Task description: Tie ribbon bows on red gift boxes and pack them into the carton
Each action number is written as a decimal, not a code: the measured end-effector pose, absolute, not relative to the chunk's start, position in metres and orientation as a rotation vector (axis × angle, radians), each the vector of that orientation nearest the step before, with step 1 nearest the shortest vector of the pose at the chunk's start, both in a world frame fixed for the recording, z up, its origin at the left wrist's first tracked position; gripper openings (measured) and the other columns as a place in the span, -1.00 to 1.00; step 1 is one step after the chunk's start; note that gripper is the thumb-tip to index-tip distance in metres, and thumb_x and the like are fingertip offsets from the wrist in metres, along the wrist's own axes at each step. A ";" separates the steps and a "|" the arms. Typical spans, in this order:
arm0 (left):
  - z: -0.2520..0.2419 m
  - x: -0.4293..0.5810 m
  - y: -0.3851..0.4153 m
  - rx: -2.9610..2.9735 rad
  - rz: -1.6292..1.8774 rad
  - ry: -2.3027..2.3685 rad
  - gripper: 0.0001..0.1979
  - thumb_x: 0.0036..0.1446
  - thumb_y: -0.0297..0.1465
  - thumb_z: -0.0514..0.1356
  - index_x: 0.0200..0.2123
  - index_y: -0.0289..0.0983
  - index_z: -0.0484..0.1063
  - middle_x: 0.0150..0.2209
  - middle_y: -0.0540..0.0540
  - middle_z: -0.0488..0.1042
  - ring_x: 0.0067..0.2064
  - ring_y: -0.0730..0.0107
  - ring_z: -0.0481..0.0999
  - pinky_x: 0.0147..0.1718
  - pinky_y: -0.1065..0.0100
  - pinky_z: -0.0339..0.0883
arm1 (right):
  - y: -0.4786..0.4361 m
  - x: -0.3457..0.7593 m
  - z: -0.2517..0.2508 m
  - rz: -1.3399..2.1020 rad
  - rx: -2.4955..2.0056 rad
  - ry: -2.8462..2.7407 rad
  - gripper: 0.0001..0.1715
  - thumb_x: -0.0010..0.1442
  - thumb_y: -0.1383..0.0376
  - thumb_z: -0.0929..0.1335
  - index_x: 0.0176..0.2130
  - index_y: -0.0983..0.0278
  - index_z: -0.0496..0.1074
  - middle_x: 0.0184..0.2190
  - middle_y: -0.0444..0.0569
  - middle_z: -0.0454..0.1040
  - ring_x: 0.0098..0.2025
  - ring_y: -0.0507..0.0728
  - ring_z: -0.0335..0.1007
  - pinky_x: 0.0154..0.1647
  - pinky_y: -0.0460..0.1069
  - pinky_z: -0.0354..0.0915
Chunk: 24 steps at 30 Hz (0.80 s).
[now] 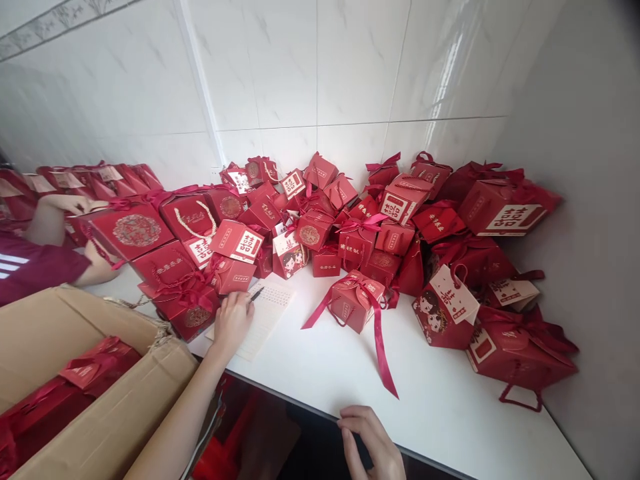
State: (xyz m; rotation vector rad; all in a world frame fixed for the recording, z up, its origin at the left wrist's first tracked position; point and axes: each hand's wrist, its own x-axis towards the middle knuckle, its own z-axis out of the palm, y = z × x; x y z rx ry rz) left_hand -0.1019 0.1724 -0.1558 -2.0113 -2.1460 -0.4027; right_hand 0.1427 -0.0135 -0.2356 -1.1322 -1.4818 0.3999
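My left hand [234,323] rests on a lined sheet of paper [265,327] with rows of small handwritten marks. Its fingers are together at the near end of a dark pen [257,293], which sticks out past the fingertips; the grip itself is mostly hidden. Over the table's front edge is my right hand [371,440], fingers loosely bent and apart, with nothing in it. Closest to it on the table stands a red gift box [356,303] whose long ribbon tails trail over the white surface.
Several red gift boxes [310,230] are heaped along the tiled wall on the white table [320,360]. An open cardboard carton [145,393] at lower left holds more red boxes. At far left, another person's hand [65,203] is among boxes.
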 end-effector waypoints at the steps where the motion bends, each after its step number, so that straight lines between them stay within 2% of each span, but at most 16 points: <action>1: -0.155 -0.102 0.172 -2.018 -0.401 -2.143 -0.70 0.20 -0.42 -0.03 -0.08 -0.34 0.39 -0.06 -0.26 0.43 -0.03 0.00 0.39 -0.15 0.12 0.28 | -0.013 0.143 -0.235 0.409 -1.126 -1.491 -0.82 0.25 0.38 0.22 -0.32 0.21 0.39 -0.34 -0.02 0.40 -0.32 0.06 0.41 -0.30 -0.10 0.32; 6: -0.149 -0.097 0.171 -2.061 -0.489 -2.059 -0.66 0.15 -0.41 -0.03 -0.06 -0.37 0.38 -0.05 -0.32 0.41 -0.03 -0.08 0.36 -0.15 0.05 0.28 | -0.012 0.145 -0.234 0.413 -1.106 -1.534 -0.81 0.22 0.44 0.21 -0.30 0.21 0.36 -0.34 -0.04 0.41 -0.31 0.04 0.42 -0.30 -0.12 0.32; 10: -0.125 -0.070 0.172 -2.539 -0.849 -1.736 -0.74 0.11 -0.34 0.03 -0.21 -0.26 0.43 -0.14 -0.18 0.48 -0.08 0.11 0.42 -0.05 0.17 0.26 | -0.008 0.165 -0.205 0.439 -1.040 -1.664 -0.84 0.21 0.43 0.23 -0.27 0.19 0.35 -0.32 -0.07 0.44 -0.30 0.01 0.44 -0.28 -0.15 0.32; 13: -0.099 -0.032 0.185 -3.016 -0.974 -1.601 -0.75 0.10 -0.22 0.07 -0.24 -0.19 0.44 -0.15 -0.07 0.50 -0.08 0.24 0.45 -0.06 0.31 0.26 | 0.016 0.192 -0.159 0.440 -1.138 -1.657 -0.82 0.26 0.29 0.19 -0.31 0.23 0.33 -0.34 -0.02 0.44 -0.28 0.06 0.41 -0.23 -0.08 0.30; 17: -0.083 0.027 0.220 -3.175 -1.127 -1.620 -0.73 0.08 -0.15 0.07 -0.37 -0.22 0.40 -0.23 -0.06 0.50 -0.13 0.24 0.45 -0.08 0.32 0.22 | 0.084 0.227 -0.111 0.504 -1.598 -1.594 -0.56 0.21 0.01 0.17 -0.54 0.24 0.21 -0.53 -0.04 0.34 -0.45 0.10 0.26 -0.39 -0.02 0.18; 20: -0.092 0.058 0.240 -3.179 -1.140 -1.705 -0.64 0.08 -0.07 0.03 -0.51 -0.24 0.30 -0.44 -0.06 0.44 -0.32 0.23 0.43 -0.25 0.29 0.24 | 0.127 0.242 -0.106 0.654 -1.615 -1.654 -0.44 0.09 -0.10 0.27 -0.65 0.24 0.17 -0.69 -0.12 0.23 -0.58 0.05 0.15 -0.48 -0.04 0.08; 24: -0.115 0.071 0.242 -3.295 -1.254 -1.603 -0.65 0.10 -0.07 0.02 -0.51 -0.23 0.20 -0.51 0.05 0.31 -0.40 0.37 0.34 -0.36 0.37 0.19 | 0.143 0.252 -0.121 0.838 -1.510 -1.695 -0.41 0.05 -0.16 0.28 -0.61 0.28 0.27 -0.63 -0.14 0.28 -0.54 0.03 0.16 -0.50 -0.07 0.06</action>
